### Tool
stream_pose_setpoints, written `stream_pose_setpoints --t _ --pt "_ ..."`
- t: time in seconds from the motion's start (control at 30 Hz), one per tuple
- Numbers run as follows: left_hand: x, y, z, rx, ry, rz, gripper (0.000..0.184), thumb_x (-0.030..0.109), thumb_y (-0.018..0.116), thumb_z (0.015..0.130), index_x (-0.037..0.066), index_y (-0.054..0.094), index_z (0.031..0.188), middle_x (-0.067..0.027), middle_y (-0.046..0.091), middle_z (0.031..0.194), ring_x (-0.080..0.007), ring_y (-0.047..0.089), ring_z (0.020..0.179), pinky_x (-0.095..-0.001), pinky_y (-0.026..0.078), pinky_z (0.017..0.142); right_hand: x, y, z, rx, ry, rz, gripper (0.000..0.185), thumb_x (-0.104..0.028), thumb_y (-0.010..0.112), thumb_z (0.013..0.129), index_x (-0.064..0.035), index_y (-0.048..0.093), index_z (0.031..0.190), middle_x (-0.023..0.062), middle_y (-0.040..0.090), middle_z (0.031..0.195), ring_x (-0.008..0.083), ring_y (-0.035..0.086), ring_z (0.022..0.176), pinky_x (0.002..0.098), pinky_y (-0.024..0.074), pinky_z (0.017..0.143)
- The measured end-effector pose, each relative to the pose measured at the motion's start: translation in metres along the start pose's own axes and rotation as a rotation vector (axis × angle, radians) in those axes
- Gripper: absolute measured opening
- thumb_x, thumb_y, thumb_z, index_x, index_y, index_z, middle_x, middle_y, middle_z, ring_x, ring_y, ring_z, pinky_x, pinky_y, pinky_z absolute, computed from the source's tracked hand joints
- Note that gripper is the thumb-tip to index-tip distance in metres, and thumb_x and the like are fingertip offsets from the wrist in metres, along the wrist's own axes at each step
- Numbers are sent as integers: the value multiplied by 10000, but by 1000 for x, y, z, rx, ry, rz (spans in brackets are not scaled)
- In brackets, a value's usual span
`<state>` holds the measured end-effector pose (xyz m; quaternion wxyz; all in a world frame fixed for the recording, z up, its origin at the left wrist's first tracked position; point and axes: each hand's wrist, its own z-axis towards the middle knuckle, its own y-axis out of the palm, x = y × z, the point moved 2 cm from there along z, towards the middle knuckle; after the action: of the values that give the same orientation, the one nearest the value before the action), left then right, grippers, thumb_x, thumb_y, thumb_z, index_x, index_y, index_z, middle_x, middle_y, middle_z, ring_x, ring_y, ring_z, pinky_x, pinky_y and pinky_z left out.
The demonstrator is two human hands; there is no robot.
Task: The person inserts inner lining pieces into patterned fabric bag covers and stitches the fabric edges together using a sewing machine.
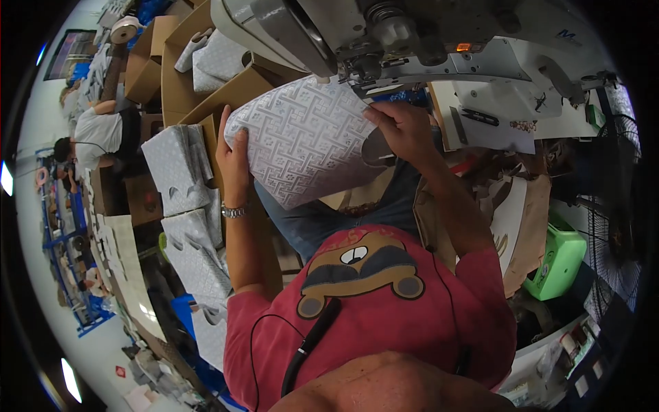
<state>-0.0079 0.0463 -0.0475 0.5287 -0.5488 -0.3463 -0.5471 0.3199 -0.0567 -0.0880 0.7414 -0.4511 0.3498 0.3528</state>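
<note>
A silver-grey fabric piece [302, 137] with a raised geometric pattern is stretched between my two hands, above my lap. My left hand [235, 154] grips its left edge, thumb on top. At the upper right, my right hand [405, 130] pinches the edge close to a curved cut-out. The far edge of the fabric lies right at the needle area of a sewing machine [371, 69]; whether the needle is in the cloth, I cannot tell. More patterned fabric pieces [180, 168] with similar cut-outs hang in a stack left of my left hand.
Cardboard boxes [175, 89] stand at the upper left, one with patterned pieces inside. On the machine table [549, 127] at right lie a dark pen [480, 117] and a paper sheet. A green plastic box [559, 261] and a fan [611, 206] are farther right. Another person [99, 134] sits at far left.
</note>
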Motion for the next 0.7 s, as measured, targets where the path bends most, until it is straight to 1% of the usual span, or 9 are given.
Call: stream_pose_setpoints --t 0.13,0.2,0.23,0.33,0.37,0.43,0.47,0.53,0.7 --pt "-19 -13 33 -15 -150 -110 642 353 632 1047 -11 448 1543 -134 587 1431 -181 582 1249 -311 457 1071 -8 4 11 -4 88 -47 252 -253 759 952 -18 767 1042 123 720 738 170 703 650 301 518 603" --pt "-28 -16 56 -146 -412 -326 618 395 625 1048 -12 506 1499 -121 626 1381 -162 614 1211 -311 490 1042 -12 8 16 -1 112 -35 261 -269 744 965 -19 769 1036 112 719 721 157 699 644 296 519 602" --pt "-34 -17 68 -188 -541 -384 571 425 628 1040 -17 595 1399 -115 698 1258 -172 694 1082 -316 564 937 -13 10 18 8 138 -20 274 -286 728 978 -20 771 1031 101 717 704 144 695 639 291 521 602" --pt "-27 -13 104 -263 -732 -339 541 444 646 1025 -26 654 1293 -125 745 1144 -193 741 949 -311 607 826 -13 28 23 94 223 215 307 -308 696 1004 -8 763 1003 79 723 690 122 670 606 298 518 577" --pt "-23 -4 109 -272 -759 -396 548 477 677 996 -21 689 1224 -136 763 1085 -208 756 869 -307 623 754 -14 29 21 94 215 212 307 -308 696 1004 -8 763 1003 79 723 690 122 670 606 298 518 577" --pt "-24 -4 130 -297 -754 -340 564 488 690 983 -20 691 1228 -134 763 1090 -208 755 882 -309 622 768 -20 32 19 29 415 457 354 -357 672 1018 -19 758 962 59 751 752 103 662 643 293 513 606" --pt "-25 -4 135 -318 -747 -280 579 499 703 970 -18 694 1233 -132 763 1095 -207 755 895 -310 621 782 -19 29 16 30 402 453 354 -357 672 1018 -19 758 962 59 751 752 103 662 643 293 513 606" --pt "-25 -6 147 -316 -737 -246 584 503 707 966 -16 696 1233 -131 763 1099 -208 756 902 -311 622 785 -18 31 11 -148 590 754 390 -407 669 1011 -33 751 937 60 765 819 92 667 708 269 497 655" --pt "-15 -4 157 -406 -694 -218 588 512 705 963 -4 699 1244 -133 763 1117 -215 760 916 -321 625 790 -35 38 10 -128 605 800 393 -424 679 998 -52 744 887 41 754 818 84 635 704 257 473 667"
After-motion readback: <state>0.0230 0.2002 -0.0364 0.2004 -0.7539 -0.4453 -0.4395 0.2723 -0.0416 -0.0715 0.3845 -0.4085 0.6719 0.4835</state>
